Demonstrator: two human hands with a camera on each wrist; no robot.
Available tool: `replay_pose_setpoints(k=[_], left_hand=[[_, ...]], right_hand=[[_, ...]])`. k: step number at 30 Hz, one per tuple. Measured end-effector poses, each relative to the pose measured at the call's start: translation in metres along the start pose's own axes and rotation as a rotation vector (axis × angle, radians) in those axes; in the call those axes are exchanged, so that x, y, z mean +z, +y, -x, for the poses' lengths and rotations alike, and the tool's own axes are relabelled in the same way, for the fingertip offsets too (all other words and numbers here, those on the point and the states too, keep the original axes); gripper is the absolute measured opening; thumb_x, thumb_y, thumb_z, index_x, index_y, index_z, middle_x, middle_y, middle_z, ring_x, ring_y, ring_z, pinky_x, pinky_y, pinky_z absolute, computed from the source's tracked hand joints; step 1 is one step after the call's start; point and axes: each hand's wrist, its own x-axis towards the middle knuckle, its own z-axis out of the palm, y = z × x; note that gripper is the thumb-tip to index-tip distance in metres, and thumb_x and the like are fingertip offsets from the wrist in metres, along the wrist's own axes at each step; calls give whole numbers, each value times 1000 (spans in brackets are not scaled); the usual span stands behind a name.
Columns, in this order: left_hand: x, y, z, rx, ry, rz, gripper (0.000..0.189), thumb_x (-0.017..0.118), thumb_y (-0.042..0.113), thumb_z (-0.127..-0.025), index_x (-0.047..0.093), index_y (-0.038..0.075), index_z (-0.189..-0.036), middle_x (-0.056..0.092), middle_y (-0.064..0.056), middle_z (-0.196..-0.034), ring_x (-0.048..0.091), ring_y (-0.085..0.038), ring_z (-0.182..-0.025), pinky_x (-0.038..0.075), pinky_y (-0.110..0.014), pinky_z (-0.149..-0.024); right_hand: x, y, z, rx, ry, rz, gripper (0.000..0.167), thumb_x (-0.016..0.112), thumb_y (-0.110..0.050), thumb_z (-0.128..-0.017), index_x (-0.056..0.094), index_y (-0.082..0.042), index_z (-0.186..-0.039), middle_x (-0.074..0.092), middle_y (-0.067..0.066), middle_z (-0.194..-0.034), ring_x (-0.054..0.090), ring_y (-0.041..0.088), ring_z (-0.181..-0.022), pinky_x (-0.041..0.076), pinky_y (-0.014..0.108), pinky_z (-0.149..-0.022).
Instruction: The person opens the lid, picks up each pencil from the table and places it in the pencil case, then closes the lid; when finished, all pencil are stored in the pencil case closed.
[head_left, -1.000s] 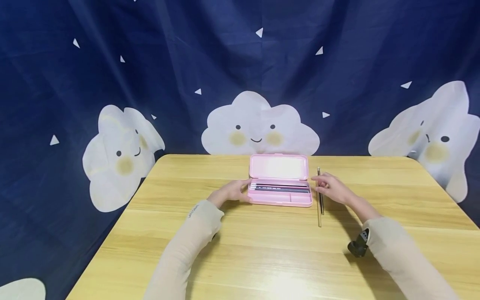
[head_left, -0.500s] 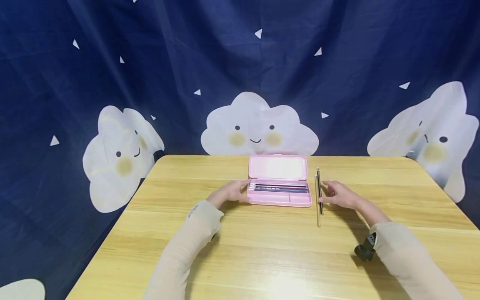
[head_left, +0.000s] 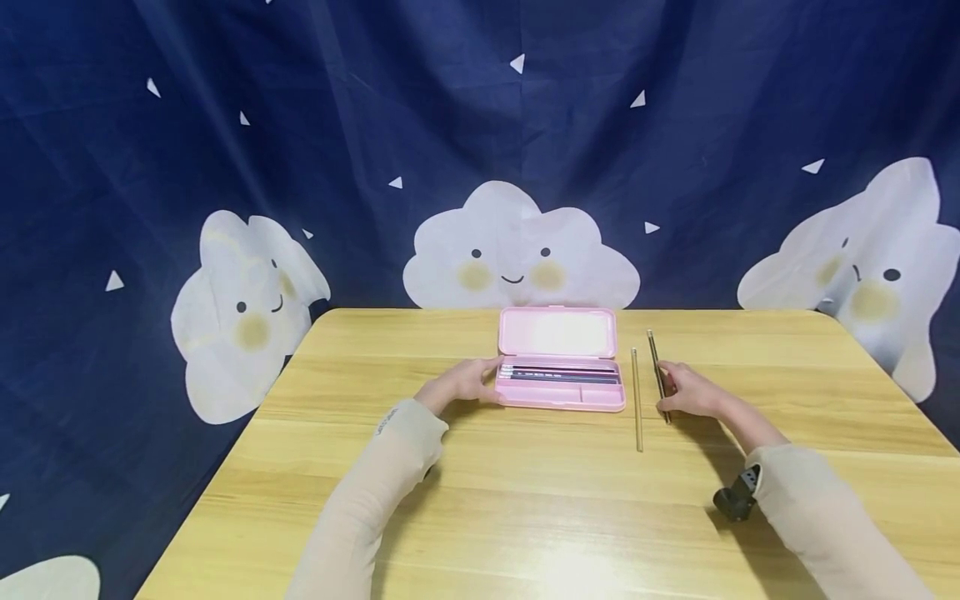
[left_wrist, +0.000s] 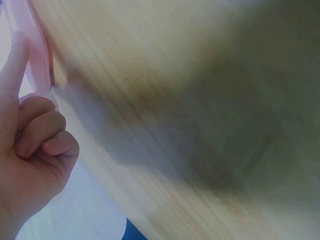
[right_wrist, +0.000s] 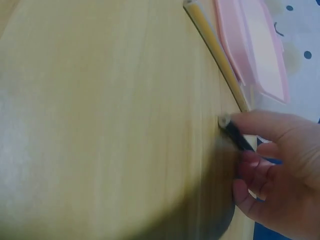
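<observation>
A pink pencil case (head_left: 536,405) lies with its lid raised on the table. Several dark pencils (head_left: 558,376) rest in its long rear compartment. My left hand (head_left: 463,383) holds the case's left end between thumb and finger; in the left wrist view the other fingers are curled beside the pink wall (left_wrist: 41,55). To the right of the case, my right hand (head_left: 692,393) pinches a black pencil (head_left: 654,350). Its unsharpened end (right_wrist: 225,120) shows in the right wrist view. Between that hand and the case lies a gold-coloured pencil (head_left: 637,404).
The wooden table (head_left: 525,500) has its far edge just behind the case lid. A dark blue curtain (head_left: 450,100) with smiling clouds hangs behind. A small black camera (head_left: 737,496) sits at the right wrist.
My right hand has gone from above the two loose pencils to the black one and drawn it rightward, away from the gold one. The left hand keeps its place at the case.
</observation>
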Motion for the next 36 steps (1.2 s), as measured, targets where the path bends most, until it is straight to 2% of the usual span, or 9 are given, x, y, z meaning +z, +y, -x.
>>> replay_pose_setpoints(k=[6, 13, 18, 21, 24, 27, 31, 36], left_hand=[[1, 0, -1, -1, 4, -6, 87, 73, 36, -76, 26, 11, -144, 35, -18, -142, 37, -26, -128, 28, -37, -107], [1, 0, 0, -11, -3, -14, 86, 72, 37, -76, 27, 12, -144, 35, -17, -142, 37, -26, -127, 28, -37, -107], [0, -1, 0, -8, -1, -6, 86, 73, 37, -75, 27, 12, -144, 35, -17, -142, 39, -26, -126, 29, -38, -107], [0, 0, 0, -10, -3, -3, 87, 73, 38, -75, 27, 13, -144, 35, -17, -142, 39, -26, -126, 29, -38, -107], [1, 1, -1, -10, -5, 2, 87, 73, 38, -75, 26, 14, -144, 35, -17, -142, 36, -27, -129, 28, -38, -107], [1, 1, -1, -8, -7, 1, 87, 73, 38, -75, 26, 13, -144, 35, -17, -143, 34, -27, -130, 27, -37, -108], [0, 1, 0, -17, -9, 2, 88, 73, 38, -75, 26, 12, -144, 34, -17, -143, 33, -28, -131, 26, -37, -108], [0, 2, 0, -24, -8, -17, 88, 72, 39, -75, 26, 12, -145, 35, -17, -142, 35, -27, -129, 27, -37, -108]], right_hand=[[-9, 0, 3, 103, -46, 7, 73, 68, -2, -72, 24, 29, -123, 54, 27, -88, 53, 37, -84, 45, 51, -79], [-14, -4, 5, 225, -102, -45, 64, 58, 6, -73, 24, 28, -122, 52, 31, -91, 57, 29, -75, 53, 35, -62], [-16, -5, 4, 252, -90, -15, 58, 54, 5, -72, 29, 28, -119, 53, 36, -95, 59, 32, -77, 52, 37, -66], [-15, -3, 5, 242, -49, -29, 55, 55, 4, -75, 32, 26, -119, 54, 39, -99, 57, 42, -86, 51, 43, -72], [-16, -1, 8, 230, 3, -85, 50, 52, 3, -80, 33, 22, -122, 53, 37, -100, 53, 45, -93, 48, 45, -73], [-16, -2, 8, 193, 70, -144, 46, 50, 5, -82, 35, 19, -123, 52, 31, -95, 52, 38, -87, 47, 39, -67], [-16, -4, 4, 103, 134, -186, 43, 49, 9, -81, 37, 16, -122, 50, 23, -87, 51, 26, -77, 44, 29, -58], [-14, -8, -2, -14, 112, -235, 38, 46, 14, -80, 42, 14, -119, 49, 22, -86, 48, 18, -71, 41, 23, -54]])
